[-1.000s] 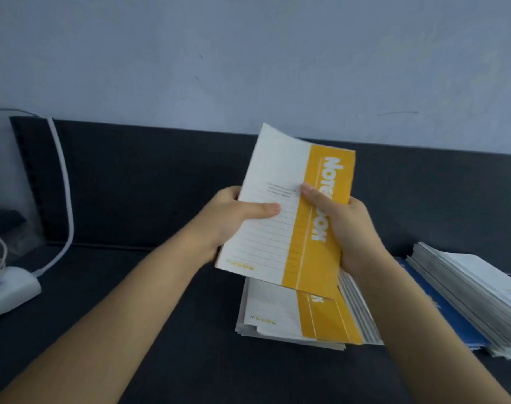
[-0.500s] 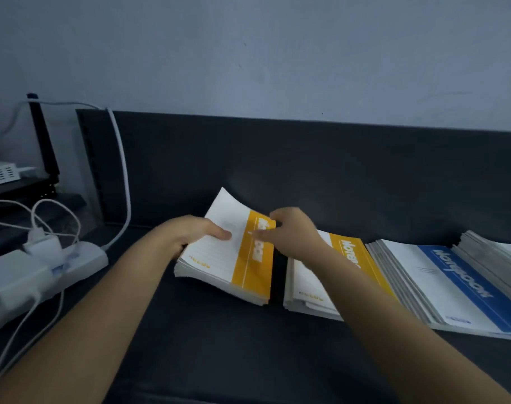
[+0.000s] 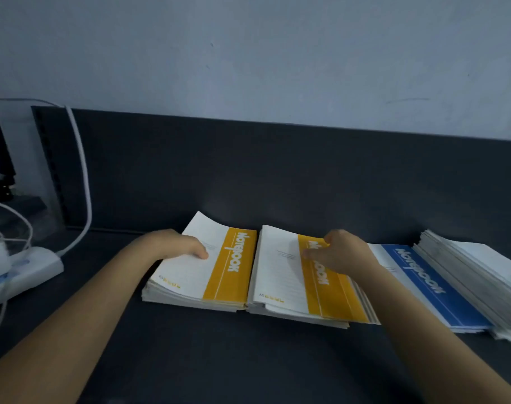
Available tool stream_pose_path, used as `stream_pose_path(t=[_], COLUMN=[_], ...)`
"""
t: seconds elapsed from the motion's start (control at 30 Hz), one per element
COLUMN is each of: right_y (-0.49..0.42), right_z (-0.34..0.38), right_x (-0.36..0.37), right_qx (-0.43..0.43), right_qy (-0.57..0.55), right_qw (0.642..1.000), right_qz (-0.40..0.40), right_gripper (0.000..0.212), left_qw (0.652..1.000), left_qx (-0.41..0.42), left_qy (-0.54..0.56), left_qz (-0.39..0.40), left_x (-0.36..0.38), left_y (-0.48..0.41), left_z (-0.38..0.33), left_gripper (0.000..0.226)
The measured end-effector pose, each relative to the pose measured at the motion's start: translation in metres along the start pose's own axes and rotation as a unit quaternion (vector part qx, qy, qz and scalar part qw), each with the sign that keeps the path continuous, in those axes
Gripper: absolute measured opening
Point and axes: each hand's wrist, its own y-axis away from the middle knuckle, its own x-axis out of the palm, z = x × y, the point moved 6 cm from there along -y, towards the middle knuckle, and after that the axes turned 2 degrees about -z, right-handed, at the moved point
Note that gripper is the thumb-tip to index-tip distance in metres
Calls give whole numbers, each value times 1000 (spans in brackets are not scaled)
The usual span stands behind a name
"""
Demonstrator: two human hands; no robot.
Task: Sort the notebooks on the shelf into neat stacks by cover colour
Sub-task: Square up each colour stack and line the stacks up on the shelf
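Shelf (image 3: pixel 248 360) looks half sorted imo: two yellows touching, blue pile (image 3: pixel 440 290) toward the right edge looks messy. Left hand (image 3: pixel 172 246) grips left stack (image 3: pixel 196 275), right hand (image 3: pixel 341 255) rests on right stack (image 3: pixel 280 275).

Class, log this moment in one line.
left hand: grips left yellow notebook stack | right hand: on right yellow notebook stack, grip unclear | blue notebook: right of both

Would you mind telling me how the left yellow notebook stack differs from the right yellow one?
The left yellow stack has fairly even edges; the right yellow stack is fanned, its lower notebooks jutting out at the front and right. The left hand holds the left stack by its white side, while the right hand rests on the right stack's yellow band. Both show white covers with a yellow band reading Notebook.
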Motion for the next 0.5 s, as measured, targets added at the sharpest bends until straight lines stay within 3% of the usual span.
stream_pose_path(t=[0.07,0.13,0.23,0.3,0.33,0.43,0.5], right_y=[0,-2,-3,-4,-5,-6,-7], right_z=[-5,-8,-8,-10,-11,-15,-18], right_x=[4,9,12,13,13,13,14], right_qx=[4,2,-3,1,6,21,30], right_qy=[-5,-12,-28,-49,-66,-124,-159], right_qw=[1000,1000,999,998,997,991,986], right_qz=[7,20,34,42,45,47,42], right_gripper=[50,58,62,67,70,70,60], left_qw=[991,966,964,976,981,987,987], left_qx=[-19,15,129,166,168,161,153], left_qy=[-117,-209,-133,-57,-36,-20,-28], left_qz=[-65,-152,-189,-132,-86,6,27], left_x=[-7,-10,4,26,39,66,74], left_y=[8,18,32,35,34,28,31], left_z=[-7,-29,-69,-90,-98,-115,-124], left_gripper=[91,86,53,31,30,38,58])
